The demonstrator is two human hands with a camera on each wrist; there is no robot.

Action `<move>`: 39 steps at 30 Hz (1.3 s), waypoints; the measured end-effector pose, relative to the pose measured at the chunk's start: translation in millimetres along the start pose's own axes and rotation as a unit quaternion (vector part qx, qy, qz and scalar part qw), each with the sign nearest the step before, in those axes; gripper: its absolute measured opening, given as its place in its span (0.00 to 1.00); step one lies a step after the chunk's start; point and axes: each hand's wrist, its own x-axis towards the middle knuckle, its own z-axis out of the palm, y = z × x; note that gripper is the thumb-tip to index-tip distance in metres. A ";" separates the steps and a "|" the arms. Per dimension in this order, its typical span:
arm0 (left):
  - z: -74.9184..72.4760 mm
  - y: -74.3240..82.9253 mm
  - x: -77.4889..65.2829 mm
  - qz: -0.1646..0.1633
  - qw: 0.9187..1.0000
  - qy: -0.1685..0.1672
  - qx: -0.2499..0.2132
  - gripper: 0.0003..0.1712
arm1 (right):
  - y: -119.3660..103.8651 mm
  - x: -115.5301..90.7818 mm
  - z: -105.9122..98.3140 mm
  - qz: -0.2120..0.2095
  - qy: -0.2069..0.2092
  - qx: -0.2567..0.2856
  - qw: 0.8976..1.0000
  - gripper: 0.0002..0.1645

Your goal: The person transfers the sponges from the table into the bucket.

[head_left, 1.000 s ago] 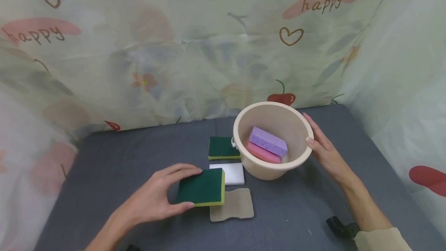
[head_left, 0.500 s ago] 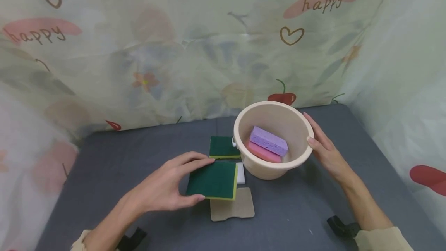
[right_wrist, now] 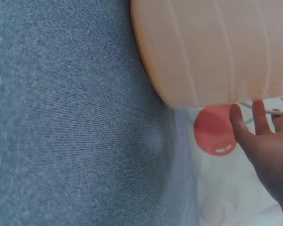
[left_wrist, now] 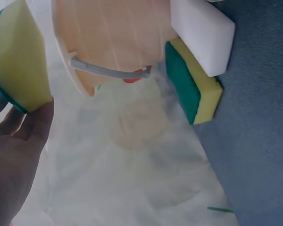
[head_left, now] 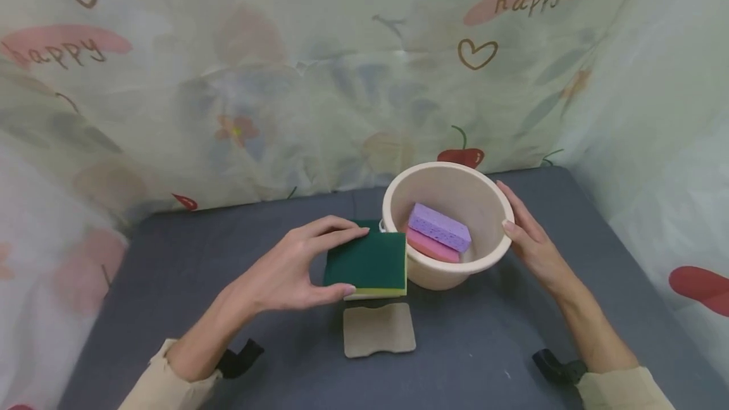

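My left hand (head_left: 285, 264) pinches a green-and-yellow scouring sponge (head_left: 367, 263) between thumb and fingers, at the left side of the bucket. In the left wrist view the yellow face of this sponge (left_wrist: 21, 61) shows, raised to about the height of the rim. On the bucket's right side my right hand (head_left: 535, 248) grips the rim, thumb over the edge and fingers along the outside. The cream bucket (head_left: 435, 278) stands upright on the table. Inside it a purple sponge (head_left: 438, 228) lies on a pink sponge (head_left: 428, 247).
A beige notched pad (head_left: 380, 331) lies in front of the bucket. A white block (left_wrist: 203, 35) and another green-and-yellow sponge (left_wrist: 193, 84) lie left of it, mostly hidden by the held sponge in the head view. Printed cloth (head_left: 285, 112) hangs behind the dark table (head_left: 467, 359).
My left hand has carried the scouring sponge right and away from me, from over the beige pad to beside the bucket's rim. My right hand and the bucket have stayed in place.
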 end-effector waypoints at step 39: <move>29.2 -21.6 91.1 0.009 1.000 -0.016 -0.004 0.37 | -11.8 2.0 -7.1 0.081 0.026 -0.144 0.986 0.43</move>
